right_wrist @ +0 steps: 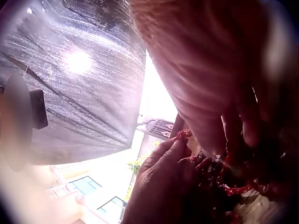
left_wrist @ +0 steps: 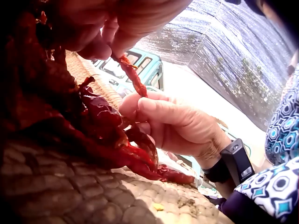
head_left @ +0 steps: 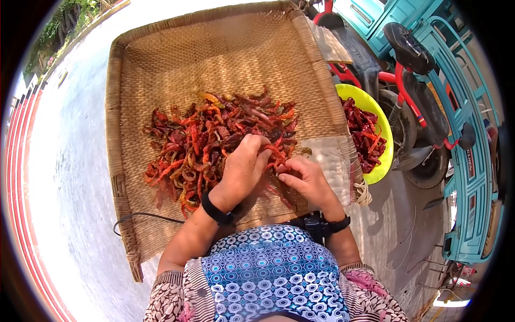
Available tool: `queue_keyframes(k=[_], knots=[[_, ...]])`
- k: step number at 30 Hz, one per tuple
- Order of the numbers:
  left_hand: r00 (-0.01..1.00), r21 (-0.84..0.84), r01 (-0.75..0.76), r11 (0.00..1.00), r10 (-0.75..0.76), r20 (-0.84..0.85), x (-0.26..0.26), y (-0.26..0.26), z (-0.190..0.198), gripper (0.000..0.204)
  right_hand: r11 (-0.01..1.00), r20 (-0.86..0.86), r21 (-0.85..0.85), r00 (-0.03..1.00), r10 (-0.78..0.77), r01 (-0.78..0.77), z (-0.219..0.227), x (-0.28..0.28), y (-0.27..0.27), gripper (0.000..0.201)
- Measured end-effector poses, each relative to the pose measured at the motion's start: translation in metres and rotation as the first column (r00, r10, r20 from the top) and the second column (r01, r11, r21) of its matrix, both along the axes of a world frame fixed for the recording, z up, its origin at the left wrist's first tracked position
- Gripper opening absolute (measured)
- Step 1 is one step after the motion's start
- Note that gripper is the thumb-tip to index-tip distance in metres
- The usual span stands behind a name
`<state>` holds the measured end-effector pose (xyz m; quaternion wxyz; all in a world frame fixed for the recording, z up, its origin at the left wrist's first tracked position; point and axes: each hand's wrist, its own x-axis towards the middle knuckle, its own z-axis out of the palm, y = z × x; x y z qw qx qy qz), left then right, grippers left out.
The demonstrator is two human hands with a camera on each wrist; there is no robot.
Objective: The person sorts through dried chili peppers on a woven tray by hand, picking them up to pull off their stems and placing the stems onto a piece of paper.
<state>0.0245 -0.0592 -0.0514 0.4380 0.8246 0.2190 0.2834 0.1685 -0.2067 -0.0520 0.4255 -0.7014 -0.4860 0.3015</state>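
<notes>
A heap of dried chili peppers (head_left: pixel 193 134), mostly red with some orange and yellowish ones, lies on a woven tray (head_left: pixel 214 53). Over its near edge, my left hand (head_left: pixel 244 169) and right hand (head_left: pixel 311 182) work close together. One thin, wrinkled red chili pepper (left_wrist: pixel 133 77) stretches between them in the left wrist view. The left fingertips (left_wrist: pixel 105 44) pinch its upper end, while thumb and forefinger of the right hand (left_wrist: pixel 180 121) pinch the lower end. More chilies lie close below the hands. In the right wrist view both hands are partly dark and blurred.
To the right of the tray stands a yellow-green bowl (head_left: pixel 387 145) with dark red chilies in it. A pale patch (head_left: pixel 327 161) covers the tray's right side. Beyond the bowl is a turquoise and red three-wheeled vehicle (head_left: pixel 456 107). A black cable (head_left: pixel 145 214) crosses the tray's left edge.
</notes>
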Motion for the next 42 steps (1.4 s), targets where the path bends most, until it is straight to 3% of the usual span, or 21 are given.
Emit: queue_keyframes(k=[6,8,11,14,19,21,24,25,28,31,32,33,37,42], knots=[[0.999,0.005,0.031,0.999,-0.031,0.027,-0.001,0.002,-0.005,0.018,0.991,-0.134,0.044,0.984,-0.121,0.128,-0.004,-0.002,0.003,0.022],[0.999,-0.011,0.027,1.0,-0.028,-0.036,0.0,0.001,-0.003,0.017,0.987,-0.215,-0.026,0.963,-0.163,0.161,0.008,-0.003,0.002,0.025],[0.989,0.003,0.016,1.0,-0.016,-0.144,0.0,-0.003,0.002,0.017,0.981,-0.269,0.056,0.949,-0.166,0.187,0.001,-0.003,0.001,0.031],[0.986,-0.01,0.03,0.999,-0.031,-0.165,0.0,-0.004,0.005,0.017,0.982,-0.474,0.037,0.868,-0.147,0.186,0.004,0.0,-0.002,0.034],[0.987,0.024,0.085,0.996,-0.081,-0.136,-0.001,0.005,-0.012,0.019,0.934,-0.555,-0.004,0.777,-0.299,0.357,0.012,0.004,-0.002,0.037],[0.979,0.105,0.14,0.985,-0.122,-0.164,-0.003,0.006,-0.015,0.021,0.857,-0.597,0.092,0.717,-0.36,0.507,0.005,0.023,-0.01,0.039],[0.943,0.118,0.251,0.961,-0.215,-0.252,-0.005,0.004,-0.004,0.024,0.678,-0.814,0.235,0.523,-0.255,0.697,0.007,0.044,-0.013,0.043],[0.941,0.151,0.276,0.949,-0.235,-0.245,-0.005,0.003,-0.006,0.026,0.664,-0.822,0.248,0.516,-0.242,0.706,0.002,0.051,-0.015,0.047],[0.9,0.264,0.357,0.896,-0.255,-0.353,-0.003,0.0,-0.007,0.025,0.771,-0.813,0.128,0.512,-0.279,0.623,-0.005,0.054,-0.018,0.048],[0.9,0.263,0.327,0.908,-0.214,-0.379,0.0,-0.004,-0.013,0.023,0.887,-0.656,0.087,0.697,-0.291,0.453,-0.008,0.035,-0.014,0.035],[0.915,0.232,0.298,0.926,-0.208,-0.346,-0.001,-0.004,-0.013,0.021,0.918,-0.576,0.043,0.76,-0.3,0.395,-0.007,0.028,-0.011,0.032],[0.929,0.2,0.27,0.942,-0.2,-0.312,-0.001,-0.003,-0.01,0.02,0.924,-0.599,-0.005,0.739,-0.309,0.382,-0.005,0.022,-0.007,0.025],[0.971,0.112,0.201,0.973,-0.183,-0.157,-0.002,0.002,-0.006,0.015,0.953,-0.532,0.033,0.812,-0.238,0.301,-0.014,0.012,0.0,0.024],[0.997,0.055,0.082,0.995,-0.082,-0.009,0.0,-0.002,0.0,0.013,0.974,-0.326,-0.046,0.919,-0.224,0.221,-0.013,0.005,0.007,0.027]])
